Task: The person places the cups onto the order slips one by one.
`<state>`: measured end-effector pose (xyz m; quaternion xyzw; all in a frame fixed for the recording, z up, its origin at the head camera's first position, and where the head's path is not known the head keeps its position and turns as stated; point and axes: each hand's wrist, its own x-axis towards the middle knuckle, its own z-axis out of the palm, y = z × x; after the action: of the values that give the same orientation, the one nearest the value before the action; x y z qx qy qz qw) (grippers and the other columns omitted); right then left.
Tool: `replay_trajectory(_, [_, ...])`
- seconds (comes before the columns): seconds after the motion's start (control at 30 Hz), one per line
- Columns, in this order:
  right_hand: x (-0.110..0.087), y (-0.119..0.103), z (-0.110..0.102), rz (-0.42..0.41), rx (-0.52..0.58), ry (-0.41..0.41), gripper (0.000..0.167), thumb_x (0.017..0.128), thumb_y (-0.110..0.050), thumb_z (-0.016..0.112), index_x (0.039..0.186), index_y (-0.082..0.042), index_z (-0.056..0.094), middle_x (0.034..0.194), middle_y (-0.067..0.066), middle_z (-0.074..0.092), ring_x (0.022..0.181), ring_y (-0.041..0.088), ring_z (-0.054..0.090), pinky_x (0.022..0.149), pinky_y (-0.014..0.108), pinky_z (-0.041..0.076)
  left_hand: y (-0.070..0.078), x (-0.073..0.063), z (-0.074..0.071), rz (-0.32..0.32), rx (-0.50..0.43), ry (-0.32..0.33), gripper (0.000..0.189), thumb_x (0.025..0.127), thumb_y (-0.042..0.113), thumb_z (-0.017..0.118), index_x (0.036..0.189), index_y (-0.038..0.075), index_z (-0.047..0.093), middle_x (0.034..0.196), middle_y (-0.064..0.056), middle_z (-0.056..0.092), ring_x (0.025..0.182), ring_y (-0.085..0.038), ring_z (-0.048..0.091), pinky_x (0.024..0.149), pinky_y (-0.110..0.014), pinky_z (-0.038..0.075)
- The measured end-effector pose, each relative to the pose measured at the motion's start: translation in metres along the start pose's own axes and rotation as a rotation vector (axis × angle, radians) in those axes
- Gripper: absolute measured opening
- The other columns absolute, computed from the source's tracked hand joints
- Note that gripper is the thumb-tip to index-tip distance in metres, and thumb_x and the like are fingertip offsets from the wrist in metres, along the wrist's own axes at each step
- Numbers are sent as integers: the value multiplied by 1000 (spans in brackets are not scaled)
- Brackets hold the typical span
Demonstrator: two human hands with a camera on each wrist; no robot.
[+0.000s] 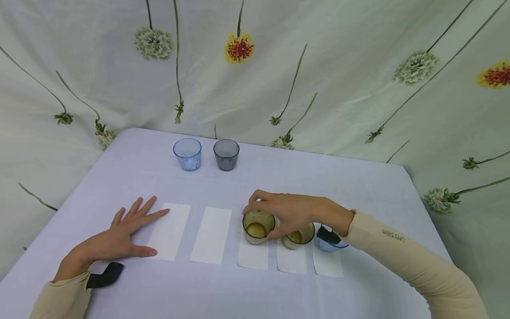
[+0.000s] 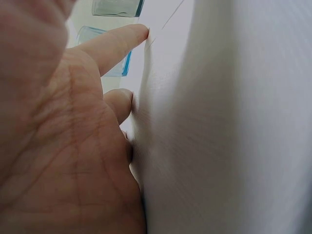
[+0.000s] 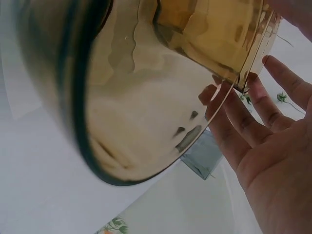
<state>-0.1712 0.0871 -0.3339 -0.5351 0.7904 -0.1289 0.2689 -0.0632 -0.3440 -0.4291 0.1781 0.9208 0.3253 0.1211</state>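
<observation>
My right hand [image 1: 290,210] holds an amber glass [image 1: 255,228] by its sides, thumb on the near side and fingers round the far side. This glass is over the middle white paper strip [image 1: 253,259]. Beneath the same hand, a second amber glass [image 1: 299,238] stands on the strip to the right, and it looms large and close in the right wrist view. A blue glass [image 1: 327,244] is on the rightmost strip, partly covered by the wrist. My left hand [image 1: 121,237] rests on the table with fingers spread, its index fingertip at the leftmost strip [image 1: 171,232].
At the back of the white-covered table [image 1: 326,177] stand another blue glass [image 1: 187,155] and a grey glass [image 1: 226,156]. Another paper strip [image 1: 211,235] lies left of the held glass. A flower-printed curtain [image 1: 338,66] hangs behind the table.
</observation>
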Motion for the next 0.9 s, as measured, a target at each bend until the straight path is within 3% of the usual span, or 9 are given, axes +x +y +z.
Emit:
replay_trajectory(0.27, [-3,-2,2,-8,-24,17,69,89,-30,77,149,-26,41,145,-6,35,122,14,56,105,30,45,-1,0,0,11,10,6,91,81,41,80,157,28,32,167,-25,-1,150,-49,-19,110,-65,-26])
replay_trajectory(0.47, [-11,-7,-3,-15,-28,55,67,90,-30,76,149,-23,43,147,-7,37,128,13,53,107,30,44,0,0,0,9,7,4,90,81,41,80,157,28,32,167,-25,-1,150,-49,-19,110,-64,-26])
replay_trajectory(0.7, [-29,-10,-11,-11,-38,140,63,91,-37,74,147,-20,47,148,-10,40,134,8,46,110,31,42,2,1,0,6,4,4,91,81,42,80,157,27,33,167,-25,-1,150,-49,-19,110,-64,-27])
replay_trajectory(0.9, [-53,-6,-16,12,2,250,62,94,-43,69,148,-26,44,150,-15,38,140,6,40,114,36,39,2,1,0,-1,-2,0,92,80,42,80,157,27,33,167,-25,-1,149,-50,-19,110,-65,-26])
